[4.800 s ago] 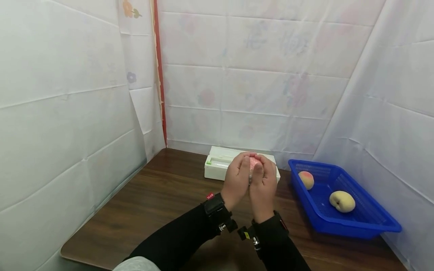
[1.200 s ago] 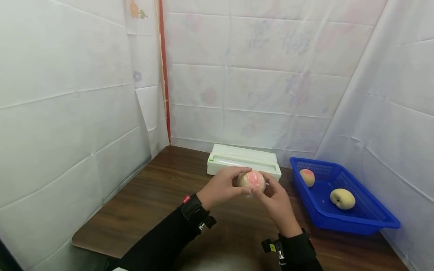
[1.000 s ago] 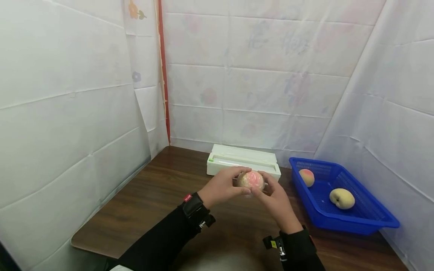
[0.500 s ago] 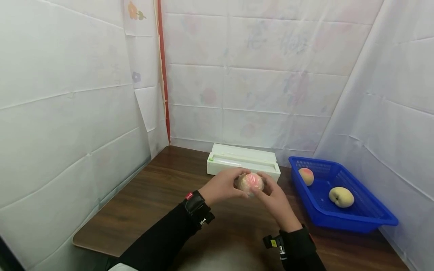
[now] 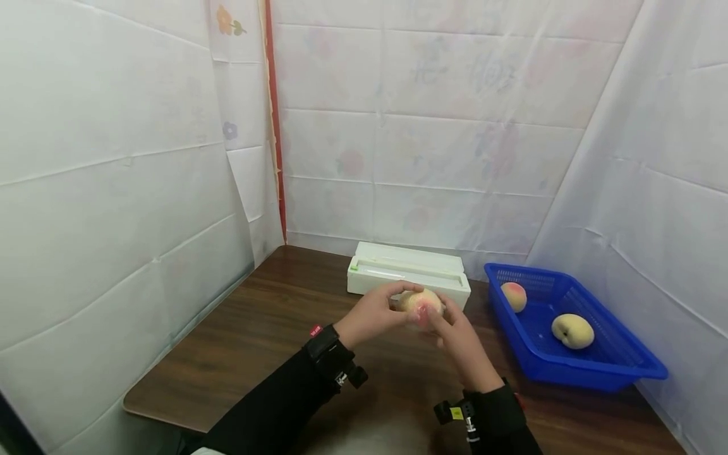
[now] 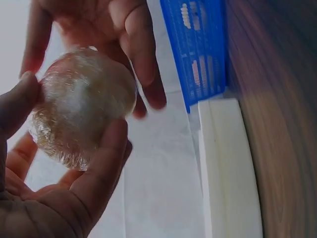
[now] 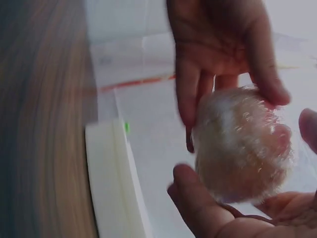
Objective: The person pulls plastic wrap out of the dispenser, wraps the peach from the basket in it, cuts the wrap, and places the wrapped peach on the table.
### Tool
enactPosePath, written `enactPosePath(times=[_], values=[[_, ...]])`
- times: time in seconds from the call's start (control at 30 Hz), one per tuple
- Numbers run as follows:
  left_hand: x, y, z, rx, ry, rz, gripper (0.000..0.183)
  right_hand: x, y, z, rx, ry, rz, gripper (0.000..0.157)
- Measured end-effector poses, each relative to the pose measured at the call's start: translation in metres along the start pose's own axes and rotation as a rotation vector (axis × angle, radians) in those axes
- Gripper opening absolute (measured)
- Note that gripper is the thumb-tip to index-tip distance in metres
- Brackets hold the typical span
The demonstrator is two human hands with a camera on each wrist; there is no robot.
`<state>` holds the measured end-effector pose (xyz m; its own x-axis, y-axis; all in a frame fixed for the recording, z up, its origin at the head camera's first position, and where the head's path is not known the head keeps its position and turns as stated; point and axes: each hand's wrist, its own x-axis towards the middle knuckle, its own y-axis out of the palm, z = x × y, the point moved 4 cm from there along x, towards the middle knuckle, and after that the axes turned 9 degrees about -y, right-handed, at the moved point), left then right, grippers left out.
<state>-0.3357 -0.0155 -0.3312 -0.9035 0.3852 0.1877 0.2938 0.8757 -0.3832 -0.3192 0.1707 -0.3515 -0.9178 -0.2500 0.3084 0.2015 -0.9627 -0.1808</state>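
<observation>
A peach (image 5: 418, 303) wrapped in crinkled clear plastic film is held between both hands above the table. My left hand (image 5: 372, 314) grips its left side, thumb in front and fingers on the far side. The right hand (image 5: 462, 344) holds the right side, its thumb on the pink patch in the head view. In the left wrist view the film on the wrapped peach (image 6: 81, 109) looks bunched and shiny. The right wrist view shows the wrapped peach (image 7: 242, 144) slightly blurred, with fingertips of both hands around it.
Behind the hands stands a long white box (image 5: 370, 281), lid raised, with a clear roll inside. A blue plastic basket (image 5: 591, 374) at the right holds a pink-topped peach (image 5: 514, 297) and a pale peach (image 5: 572, 332). White sheets hang around the brown table (image 5: 239, 354).
The hands have come down from their close cupping around the peach and spread to its sides. Over the last half second the peach has turned, its pink patch now facing lower toward me.
</observation>
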Motion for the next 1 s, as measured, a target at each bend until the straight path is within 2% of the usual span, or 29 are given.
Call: enactPosePath(times=[0.1,0.17,0.3,0.6,0.8,1.0], values=[[-0.0024,0.0015,-0.0011,-0.020,0.002,-0.002,0.051,-0.0003,0.0013,0.0003,0.096,0.037,0.011,0.061],[-0.0033,0.0024,-0.0013,-0.035,-0.007,0.001,0.053,-0.0008,0.0017,0.0018,0.113,0.034,-0.008,0.058],[-0.0038,0.0028,-0.0004,-0.041,-0.017,-0.004,0.054,-0.0011,0.0033,0.0037,0.114,0.029,-0.021,0.054],[-0.0062,0.0044,0.0026,-0.058,0.011,0.012,0.052,-0.0040,0.0018,-0.0011,0.087,0.044,0.006,0.059],[-0.0087,0.0052,0.0039,-0.031,0.011,0.007,0.053,-0.0081,0.0018,-0.0019,0.071,0.031,-0.005,0.057],[-0.0078,0.0047,0.0046,0.007,0.011,-0.001,0.051,-0.0089,-0.0003,0.0018,0.036,0.045,0.028,0.064]])
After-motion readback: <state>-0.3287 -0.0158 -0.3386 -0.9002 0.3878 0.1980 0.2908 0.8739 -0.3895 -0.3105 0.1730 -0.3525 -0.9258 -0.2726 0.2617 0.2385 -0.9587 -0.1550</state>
